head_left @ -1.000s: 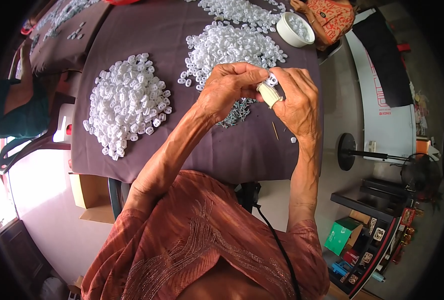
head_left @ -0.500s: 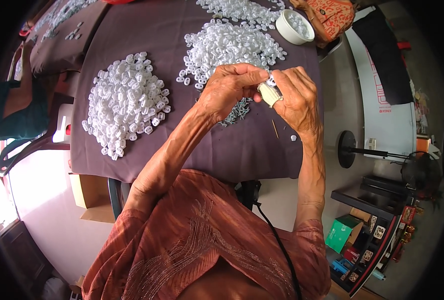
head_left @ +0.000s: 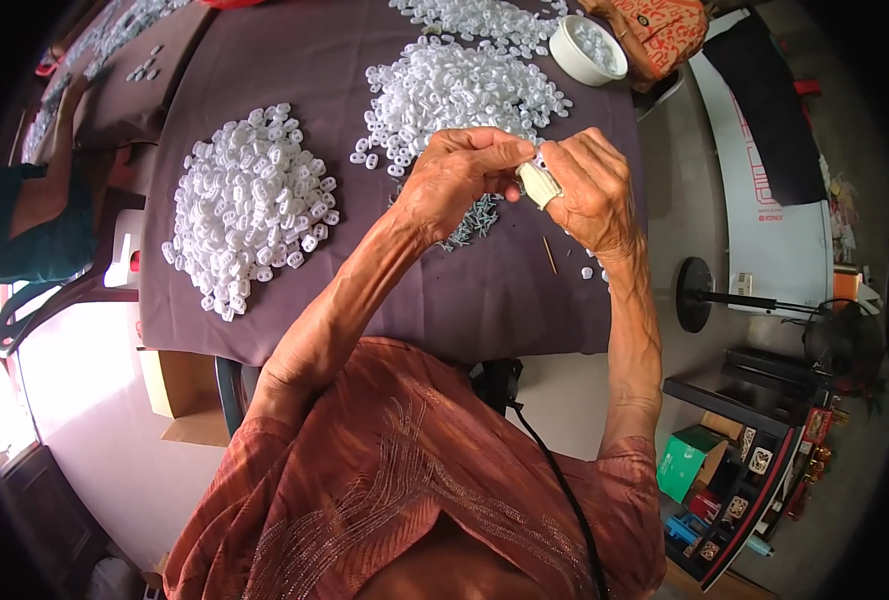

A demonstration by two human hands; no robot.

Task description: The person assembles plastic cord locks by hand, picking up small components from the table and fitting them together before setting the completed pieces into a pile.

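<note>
Over the far right of the brown-covered table [head_left: 395,290], my hands meet fingertip to fingertip. My left hand [head_left: 455,180] is closed in a pinch, and what lies inside it is hidden. My right hand [head_left: 595,190] is closed too, its fingers bent around a small white plastic piece [head_left: 538,158] of which only a bit shows between the hands. A cream ribbed cloth cover [head_left: 539,186] sits at my right thumb. Beneath my hands lies a little heap of grey screws [head_left: 475,222]. Just beyond is a large pile of white plastic pieces [head_left: 455,95].
Another pile of white pieces [head_left: 250,210] lies at left. A white bowl [head_left: 587,52] stands at the far right corner, beside an orange patterned bag [head_left: 665,35]. A thin wooden stick [head_left: 551,254] lies near my right wrist. At far left a co-worker's arm [head_left: 60,150] reaches over another table.
My right hand has turned and shifted slightly, and less of the white piece shows. My left hand stays nearly still. The co-worker's arm at far left has stretched farther over their table.
</note>
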